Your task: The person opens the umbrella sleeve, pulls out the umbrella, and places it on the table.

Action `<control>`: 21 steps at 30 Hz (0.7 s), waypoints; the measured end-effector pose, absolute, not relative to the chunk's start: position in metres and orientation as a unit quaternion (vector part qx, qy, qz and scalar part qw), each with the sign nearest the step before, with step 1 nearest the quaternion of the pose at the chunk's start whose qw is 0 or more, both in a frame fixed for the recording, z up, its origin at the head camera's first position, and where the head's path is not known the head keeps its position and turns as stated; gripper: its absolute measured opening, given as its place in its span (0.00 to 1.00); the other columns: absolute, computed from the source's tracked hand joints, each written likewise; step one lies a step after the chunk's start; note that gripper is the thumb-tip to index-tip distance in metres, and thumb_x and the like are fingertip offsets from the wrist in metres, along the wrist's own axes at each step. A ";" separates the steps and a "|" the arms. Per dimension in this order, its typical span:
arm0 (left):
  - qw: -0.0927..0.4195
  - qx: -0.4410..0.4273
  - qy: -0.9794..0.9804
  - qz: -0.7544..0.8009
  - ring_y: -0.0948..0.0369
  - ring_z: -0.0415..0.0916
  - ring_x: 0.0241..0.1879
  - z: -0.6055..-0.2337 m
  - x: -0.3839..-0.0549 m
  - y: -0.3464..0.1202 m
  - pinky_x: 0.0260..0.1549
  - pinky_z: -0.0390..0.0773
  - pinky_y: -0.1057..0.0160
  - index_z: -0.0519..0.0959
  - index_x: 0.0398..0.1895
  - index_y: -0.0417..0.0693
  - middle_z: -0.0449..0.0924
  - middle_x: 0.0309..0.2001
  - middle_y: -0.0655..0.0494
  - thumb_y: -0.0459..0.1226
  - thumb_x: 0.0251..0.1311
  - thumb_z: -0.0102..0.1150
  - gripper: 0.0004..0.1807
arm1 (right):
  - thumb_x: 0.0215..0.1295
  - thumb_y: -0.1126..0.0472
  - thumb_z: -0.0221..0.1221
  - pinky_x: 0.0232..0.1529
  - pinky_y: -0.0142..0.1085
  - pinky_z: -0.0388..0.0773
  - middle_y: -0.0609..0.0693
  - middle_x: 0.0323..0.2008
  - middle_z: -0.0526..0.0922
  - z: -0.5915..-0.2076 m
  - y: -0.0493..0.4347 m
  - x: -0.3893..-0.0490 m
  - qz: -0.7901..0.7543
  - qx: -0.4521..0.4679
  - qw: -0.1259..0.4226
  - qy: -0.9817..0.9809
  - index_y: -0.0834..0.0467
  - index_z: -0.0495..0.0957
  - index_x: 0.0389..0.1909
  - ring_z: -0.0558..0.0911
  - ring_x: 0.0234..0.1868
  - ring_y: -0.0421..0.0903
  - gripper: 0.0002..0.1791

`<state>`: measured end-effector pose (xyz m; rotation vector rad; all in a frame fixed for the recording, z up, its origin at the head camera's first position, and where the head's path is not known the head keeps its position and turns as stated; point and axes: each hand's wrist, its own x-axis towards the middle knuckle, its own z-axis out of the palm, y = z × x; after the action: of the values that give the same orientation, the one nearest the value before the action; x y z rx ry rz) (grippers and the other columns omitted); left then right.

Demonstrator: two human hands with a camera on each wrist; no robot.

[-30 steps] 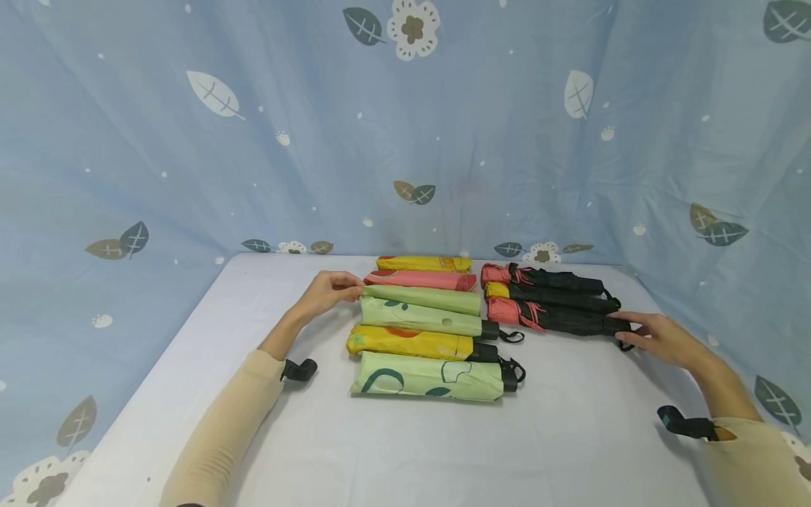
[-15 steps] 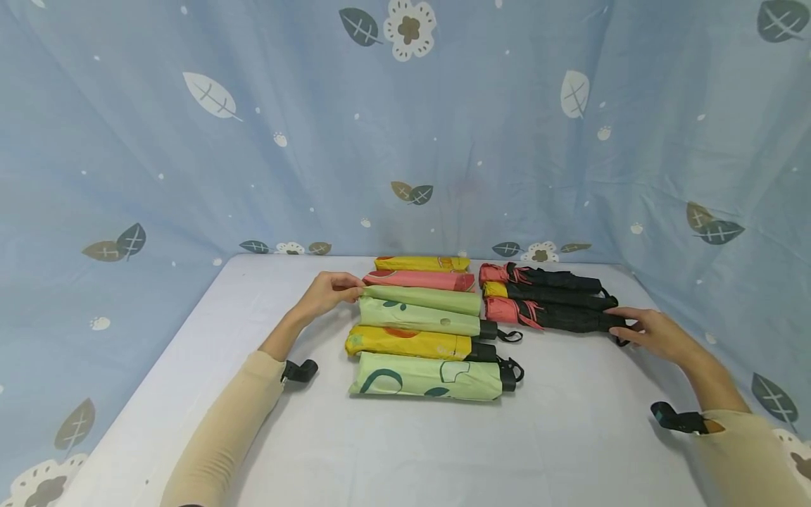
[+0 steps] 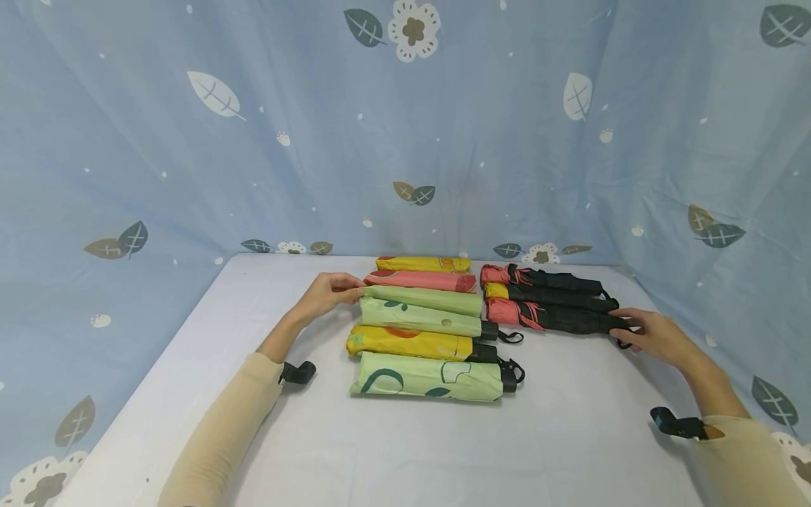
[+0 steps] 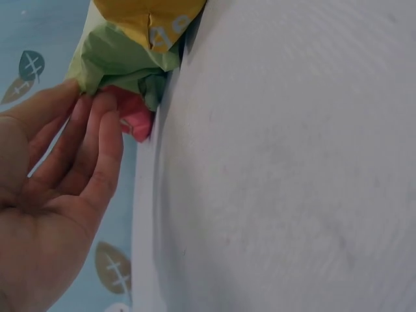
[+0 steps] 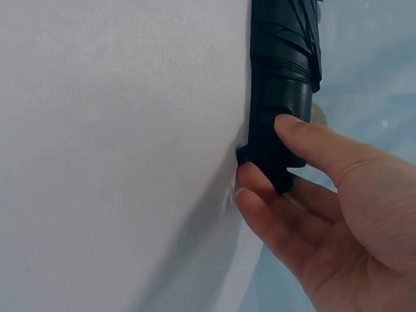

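Close neighbours, one-end holds

The green cover [image 3: 421, 299] lies on the counter [image 3: 443, 451] between the pink cover [image 3: 418, 280] and the leaf-print umbrella [image 3: 421, 317], its left end pinched by the left grip [image 3: 326, 292]. Only a small bit is held, so the cloth could slip free; a hard pull could drag the close-packed neighbours along. The pink-ended umbrella [image 3: 557, 319], nearest of three on the right, has its handle pinched by the right grip [image 3: 659, 338]. Held at that end alone, it could swing and knock the yellow-ended umbrella [image 3: 557, 298] just behind. Its strap [image 3: 624, 345] sits beside that grip and could snag. Farther out, the left camera [image 3: 300, 372] could bump the yellow umbrella [image 3: 412, 343] if that arm sweeps inward.
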<state>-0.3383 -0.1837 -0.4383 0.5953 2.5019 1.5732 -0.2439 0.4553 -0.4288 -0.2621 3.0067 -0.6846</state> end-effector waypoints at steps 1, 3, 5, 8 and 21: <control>0.063 0.197 0.828 0.520 0.44 0.84 0.42 -0.438 -0.338 -0.184 0.44 0.84 0.51 0.83 0.49 0.46 0.86 0.42 0.44 0.42 0.65 0.62 0.14 | 0.67 0.53 0.62 0.25 0.33 0.79 0.77 0.53 0.76 -0.428 0.455 -0.243 -0.222 -0.081 0.024 0.971 0.69 0.70 0.62 0.84 0.28 0.41 0.30; 0.062 0.195 0.829 0.521 0.44 0.84 0.43 -0.437 -0.337 -0.186 0.44 0.84 0.50 0.83 0.49 0.47 0.87 0.41 0.44 0.42 0.65 0.62 0.13 | 0.68 0.52 0.62 0.26 0.33 0.79 0.78 0.53 0.76 -0.427 0.455 -0.241 -0.222 -0.075 0.026 0.972 0.69 0.69 0.63 0.85 0.29 0.43 0.31; 0.062 0.193 0.828 0.523 0.43 0.84 0.44 -0.436 -0.337 -0.187 0.44 0.84 0.50 0.83 0.49 0.47 0.87 0.42 0.44 0.42 0.65 0.62 0.13 | 0.68 0.51 0.61 0.26 0.33 0.79 0.77 0.52 0.76 -0.425 0.455 -0.239 -0.221 -0.071 0.029 0.972 0.69 0.68 0.63 0.86 0.31 0.46 0.31; 0.064 0.193 0.828 0.523 0.43 0.83 0.44 -0.435 -0.338 -0.190 0.45 0.84 0.50 0.83 0.50 0.46 0.86 0.43 0.42 0.43 0.65 0.63 0.14 | 0.69 0.51 0.59 0.27 0.34 0.79 0.76 0.52 0.77 -0.421 0.455 -0.237 -0.212 -0.074 0.018 0.974 0.68 0.68 0.63 0.87 0.35 0.54 0.30; 0.052 0.207 0.838 0.502 0.43 0.84 0.40 -0.433 -0.329 -0.198 0.44 0.84 0.47 0.82 0.49 0.40 0.86 0.39 0.43 0.41 0.65 0.63 0.16 | 0.69 0.52 0.59 0.29 0.45 0.81 0.70 0.47 0.82 -0.405 0.442 -0.232 -0.170 -0.102 -0.048 0.979 0.66 0.73 0.59 0.85 0.41 0.64 0.25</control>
<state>-0.3286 -0.1982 -0.4335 0.6294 2.5482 1.5279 -0.2322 0.4422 -0.4047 -0.3303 3.1742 -0.5499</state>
